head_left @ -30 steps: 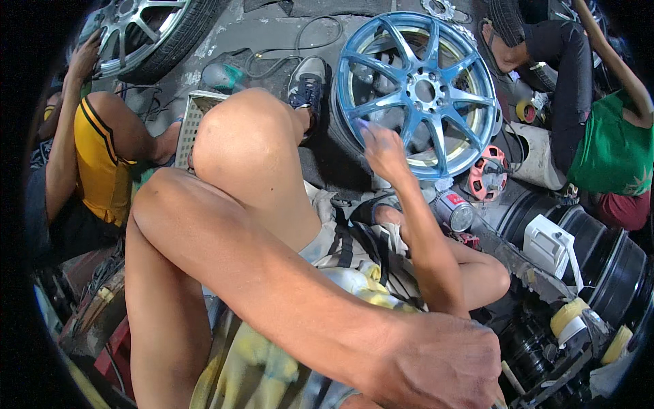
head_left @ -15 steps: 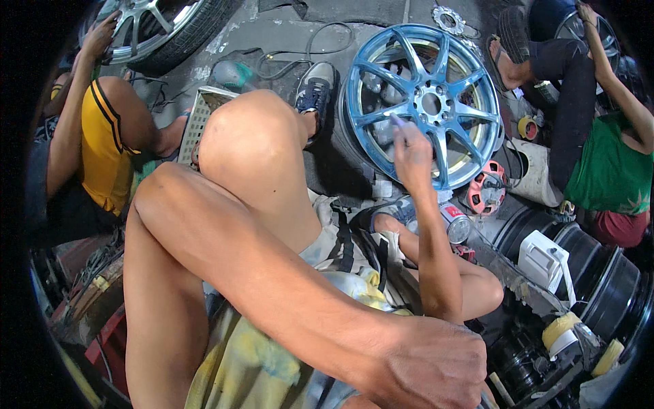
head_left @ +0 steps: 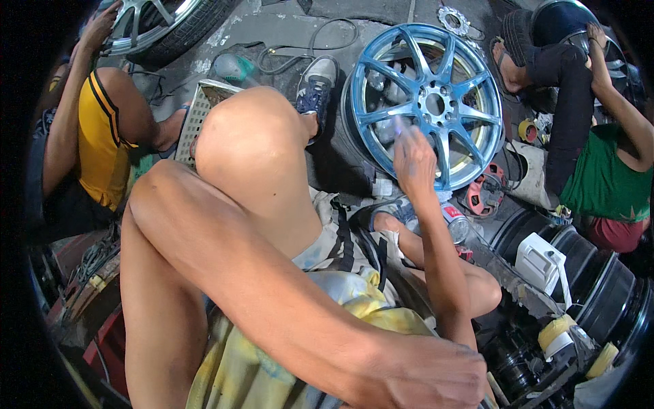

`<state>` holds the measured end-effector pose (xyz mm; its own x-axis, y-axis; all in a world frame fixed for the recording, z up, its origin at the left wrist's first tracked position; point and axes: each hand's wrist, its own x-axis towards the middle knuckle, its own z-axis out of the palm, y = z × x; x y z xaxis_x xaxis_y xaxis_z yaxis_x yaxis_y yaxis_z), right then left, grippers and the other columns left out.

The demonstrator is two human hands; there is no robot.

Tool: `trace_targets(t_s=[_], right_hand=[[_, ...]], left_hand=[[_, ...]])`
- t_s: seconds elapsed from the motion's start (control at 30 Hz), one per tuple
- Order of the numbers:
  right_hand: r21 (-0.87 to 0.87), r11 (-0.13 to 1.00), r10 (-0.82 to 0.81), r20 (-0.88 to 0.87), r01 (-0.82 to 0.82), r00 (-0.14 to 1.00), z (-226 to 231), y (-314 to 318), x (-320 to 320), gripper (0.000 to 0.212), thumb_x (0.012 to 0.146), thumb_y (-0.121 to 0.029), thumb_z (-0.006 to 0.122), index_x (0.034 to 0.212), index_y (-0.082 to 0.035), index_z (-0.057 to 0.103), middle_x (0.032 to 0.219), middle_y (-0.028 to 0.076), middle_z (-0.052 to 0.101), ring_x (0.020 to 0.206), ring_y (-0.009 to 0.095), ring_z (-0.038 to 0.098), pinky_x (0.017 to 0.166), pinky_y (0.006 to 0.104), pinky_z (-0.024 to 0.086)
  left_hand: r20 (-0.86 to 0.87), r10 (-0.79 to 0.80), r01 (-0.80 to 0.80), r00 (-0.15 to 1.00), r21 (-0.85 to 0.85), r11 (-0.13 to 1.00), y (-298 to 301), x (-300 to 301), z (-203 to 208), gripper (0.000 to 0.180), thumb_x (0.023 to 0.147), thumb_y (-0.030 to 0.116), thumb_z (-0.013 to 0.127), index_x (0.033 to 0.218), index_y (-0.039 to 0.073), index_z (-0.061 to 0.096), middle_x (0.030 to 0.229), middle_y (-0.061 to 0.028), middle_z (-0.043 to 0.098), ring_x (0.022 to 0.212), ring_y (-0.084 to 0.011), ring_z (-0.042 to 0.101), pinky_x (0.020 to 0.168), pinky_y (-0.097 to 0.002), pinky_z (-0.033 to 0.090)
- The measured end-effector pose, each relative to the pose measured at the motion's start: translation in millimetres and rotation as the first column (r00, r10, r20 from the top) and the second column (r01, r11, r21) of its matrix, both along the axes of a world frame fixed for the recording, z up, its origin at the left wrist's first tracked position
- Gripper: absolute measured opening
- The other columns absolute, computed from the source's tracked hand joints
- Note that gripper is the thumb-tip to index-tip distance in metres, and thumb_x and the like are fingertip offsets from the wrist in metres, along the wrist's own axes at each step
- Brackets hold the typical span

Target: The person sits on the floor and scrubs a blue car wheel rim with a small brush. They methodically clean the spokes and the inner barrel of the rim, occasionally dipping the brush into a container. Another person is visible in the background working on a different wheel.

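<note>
A blue multi-spoke wheel rim (head_left: 436,78) lies tilted on what looks like a dark tyre in front of me. My right hand (head_left: 415,162) is over its near-left edge, fingers closed round a small pale-purple thing (head_left: 398,127) that motion blurs. Its tip is close to a left spoke; whether it touches the metal I cannot tell. Across my lap, my left hand (head_left: 429,375) rests at the lower right, its back toward me and fingers curled under. What those fingers may hold is hidden.
A perforated crate (head_left: 197,123) stands beyond my knee, near a coiled hose (head_left: 279,65). Right of the blue rim are a red round part (head_left: 485,193), a can (head_left: 455,221), a white jug (head_left: 540,260) and dark rims (head_left: 599,286). People handle wheels at both sides.
My right hand, with the purple thing, has shifted slightly right and down along the rim. The left hand has dropped a little. At right, the other person's hand has moved down on a dark rim.
</note>
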<state>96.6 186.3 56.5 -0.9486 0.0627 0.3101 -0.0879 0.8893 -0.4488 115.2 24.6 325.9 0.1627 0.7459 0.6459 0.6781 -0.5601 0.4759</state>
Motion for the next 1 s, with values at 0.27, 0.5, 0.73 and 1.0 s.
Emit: trace_targets(t_s=[0.27,0.5,0.73,1.0], right_hand=[[0.087,0.993,0.081,0.01,-0.081,0.997,-35,-45,-9,0.041,0.087,-0.003,0.063,0.128,-0.006,0.066,0.09,0.013,0.061,0.084,0.032,0.061,0.072,0.0437,0.048],[0.243,0.96,-0.121,-0.099,0.142,0.988,-28,32,-24,0.03,0.083,-0.009,0.07,0.113,-0.009,0.074,0.107,0.011,0.063,0.096,0.031,0.058,0.076,0.0428,0.046],[0.285,0.94,0.201,-0.013,-0.189,0.979,-22,-19,-20,0.039,0.085,-0.012,0.072,0.124,-0.008,0.072,0.124,0.005,0.066,0.1,0.028,0.057,0.085,0.0413,0.045],[0.263,0.901,0.335,0.085,-0.345,0.938,-24,-15,-24,0.046,0.083,-0.014,0.074,0.129,-0.009,0.069,0.128,0.005,0.063,0.107,0.028,0.054,0.087,0.0419,0.044]], left_hand=[[0.006,-0.004,0.004,1.0,0.0,1.0,3,1,-2,0.024,0.079,0.014,0.063,0.06,0.009,0.049,0.059,0.0008,0.055,0.057,-0.013,0.059,0.047,-0.0296,0.044],[0.029,0.009,-0.009,1.0,0.006,1.0,2,0,-2,0.022,0.081,0.015,0.062,0.063,0.009,0.05,0.061,0.0007,0.055,0.058,-0.0129,0.059,0.049,-0.0294,0.044],[0.069,0.02,-0.02,0.997,0.001,1.0,-2,3,-3,0.021,0.083,0.016,0.061,0.067,0.009,0.051,0.063,0.0006,0.056,0.06,-0.0129,0.059,0.051,-0.0292,0.045],[0.077,0.051,-0.051,0.996,-0.002,0.999,-3,-8,-7,0.02,0.086,0.017,0.06,0.07,0.009,0.052,0.065,0.0004,0.056,0.062,-0.0129,0.059,0.053,-0.0289,0.046]])
